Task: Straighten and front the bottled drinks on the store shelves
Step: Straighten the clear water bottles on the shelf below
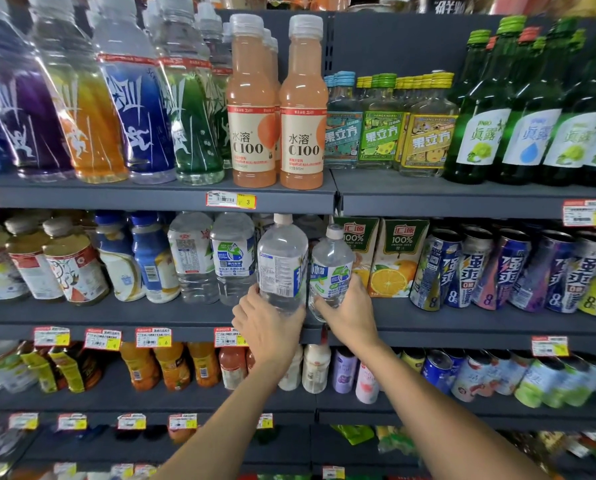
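Two clear water bottles with blue, green and white labels are at the front of the middle shelf point(151, 315). My left hand point(267, 323) grips the base of the taller bottle point(282, 261), whose barcode side faces me. My right hand point(348, 311) holds the lower part of the shorter bottle point(331, 268), which tilts slightly to the right with its label front showing. Two more clear bottles of the same kind point(232, 258) stand just to the left on the same shelf.
Orange juice cartons point(398, 258) stand right of the held bottles, then a row of cans point(511, 268). Two peach C100 bottles point(277, 105) and colourful sport drinks point(133, 105) fill the upper shelf. Lower shelves hold juice bottles point(172, 367) and small cans.
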The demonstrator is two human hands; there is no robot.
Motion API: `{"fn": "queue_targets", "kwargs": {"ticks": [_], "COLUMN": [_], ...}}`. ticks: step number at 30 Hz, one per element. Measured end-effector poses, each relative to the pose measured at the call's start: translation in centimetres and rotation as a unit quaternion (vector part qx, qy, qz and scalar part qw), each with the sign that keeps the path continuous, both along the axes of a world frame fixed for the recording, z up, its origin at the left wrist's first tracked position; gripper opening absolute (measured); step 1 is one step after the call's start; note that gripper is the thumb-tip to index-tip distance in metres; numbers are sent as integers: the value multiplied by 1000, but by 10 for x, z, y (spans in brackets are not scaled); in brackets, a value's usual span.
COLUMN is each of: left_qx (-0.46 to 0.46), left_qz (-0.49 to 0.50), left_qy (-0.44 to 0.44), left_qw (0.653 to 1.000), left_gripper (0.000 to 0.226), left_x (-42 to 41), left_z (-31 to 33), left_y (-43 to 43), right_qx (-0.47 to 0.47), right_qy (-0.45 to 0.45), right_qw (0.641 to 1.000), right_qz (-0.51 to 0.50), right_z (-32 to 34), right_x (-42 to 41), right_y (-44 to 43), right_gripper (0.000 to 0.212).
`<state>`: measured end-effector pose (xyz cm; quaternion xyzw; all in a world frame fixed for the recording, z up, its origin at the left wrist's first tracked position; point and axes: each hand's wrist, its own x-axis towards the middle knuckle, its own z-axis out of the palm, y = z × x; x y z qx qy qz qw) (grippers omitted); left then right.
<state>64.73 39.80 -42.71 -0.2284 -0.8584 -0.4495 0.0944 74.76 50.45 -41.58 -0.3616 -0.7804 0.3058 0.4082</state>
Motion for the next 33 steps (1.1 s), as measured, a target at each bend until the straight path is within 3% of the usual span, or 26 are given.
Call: {"fn": "queue_targets", "kwargs": {"ticks": [3,6,10,15,18,23,33], "left_qx": [-18,4,6,-22,5,47,70], "left_qz": [65,26,-4,53,0,-91,-31], "left_qy": [-37,-25,3,-74,-54,-40,-26], "left_qw": [997,999,1000,996,999,994,997], "left_gripper": [103,104,84,97,106,89,85], "left_x": [15,13,1,17,3,-19,-4], "left_z": [10,0,-8,15,8,0,0], "left_y": [8,5,-8,4,-3,-21,-10], "right_qx": [-5,-8,-1,-4,-11,-28,-102], "right_qy": [-8,-20,-27,-30,-42,-37,-2], "right_qw": [1000,1000,1000,999,998,997,992], "right_qz": [1,8,2,12,37,63,68], "right_z": [1,2,1,3,6,11,8], "right_x": [1,1,0,2,4,4,12], "right_y": [1,4,4,4,8,9,17], "right_gripper": [52,54,55,52,51,51,64]}}
